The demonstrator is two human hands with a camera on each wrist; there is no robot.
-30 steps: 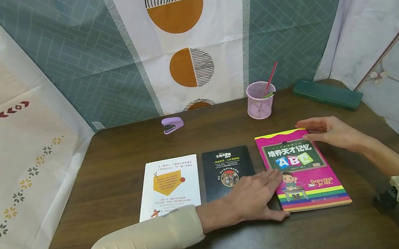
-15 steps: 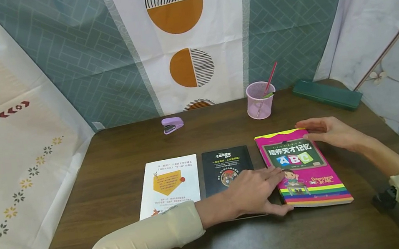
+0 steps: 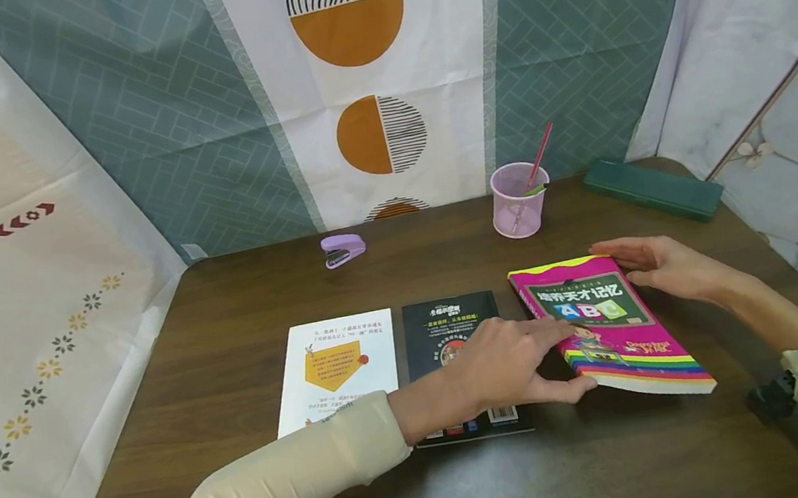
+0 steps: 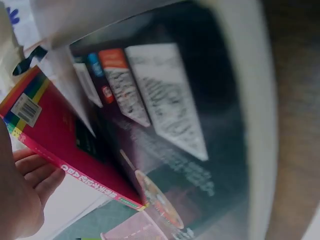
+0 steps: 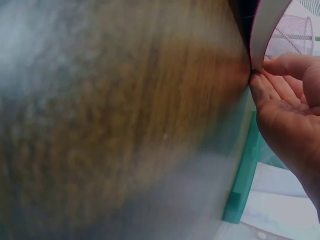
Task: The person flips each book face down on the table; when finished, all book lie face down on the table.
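Note:
A pink book (image 3: 653, 337) with a green chalkboard panel and large ABC letters lies at the right of the table, its near left part raised. My left hand (image 3: 516, 364) grips it by the left side, fingers over the cover and thumb at the near corner. In the left wrist view the pink back cover (image 4: 60, 122) with its barcode shows. My right hand (image 3: 662, 265) pinches the book's far right corner, as the right wrist view shows between thumb and fingers (image 5: 277, 82). A black book (image 3: 424, 355) lies under my left wrist, partly hidden.
Left of the black book lies a white book (image 3: 377, 370), its near end hidden by my left sleeve. Behind stand a purple stapler (image 3: 343, 250) and a pink mesh pen cup (image 3: 516, 217). A dark green case (image 3: 652, 189) lies at the table's back right.
My left hand has risen and shifted slightly right, lifting the pink book's near left side off the table. The right hand has stayed at the far right corner.

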